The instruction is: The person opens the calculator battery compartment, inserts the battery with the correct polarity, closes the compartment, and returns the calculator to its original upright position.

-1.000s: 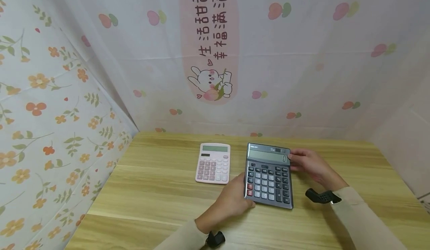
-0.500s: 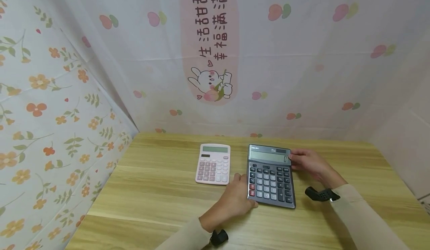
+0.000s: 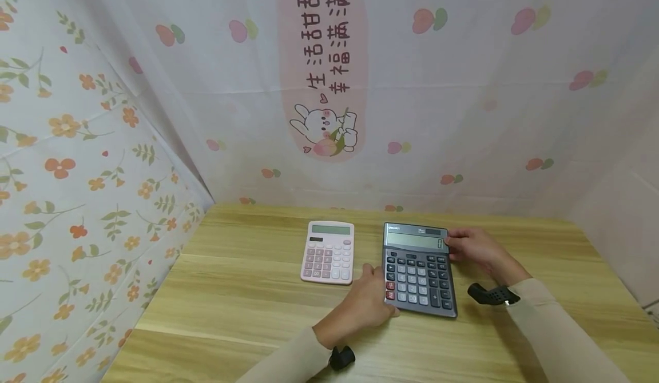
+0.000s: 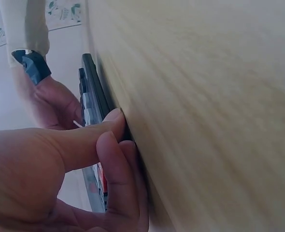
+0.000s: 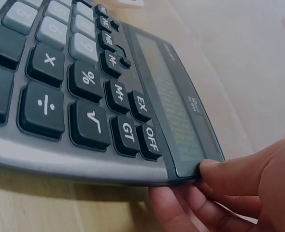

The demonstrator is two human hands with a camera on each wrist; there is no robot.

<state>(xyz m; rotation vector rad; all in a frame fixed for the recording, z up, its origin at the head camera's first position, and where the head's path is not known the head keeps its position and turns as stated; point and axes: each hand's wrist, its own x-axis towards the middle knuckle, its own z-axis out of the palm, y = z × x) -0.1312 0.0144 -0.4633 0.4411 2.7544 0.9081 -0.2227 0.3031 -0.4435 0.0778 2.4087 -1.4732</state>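
A large dark grey calculator (image 3: 419, 271) lies at a slight angle right of the table's middle, its display at the far end. My left hand (image 3: 362, 300) grips its near left corner, fingers along the left edge and thumb by the near edge. In the left wrist view the left hand (image 4: 84, 164) has its fingertips low at the calculator's side, close to the wood. My right hand (image 3: 476, 251) pinches the far right corner. The right wrist view has the right thumb (image 5: 239, 176) on the corner beside the display (image 5: 169, 96), with other fingers partly underneath.
A smaller pink calculator (image 3: 328, 251) lies flat on the wooden table (image 3: 231, 291), left of the grey one and near the left hand. A patterned white cloth (image 3: 437, 97) hangs behind the table. Flowered cloth (image 3: 92, 200) hangs at the left.
Both hands have shifted the grey calculator slightly to the right, and it appears lower, closer to the tabletop. The pink calculator has stayed in place.
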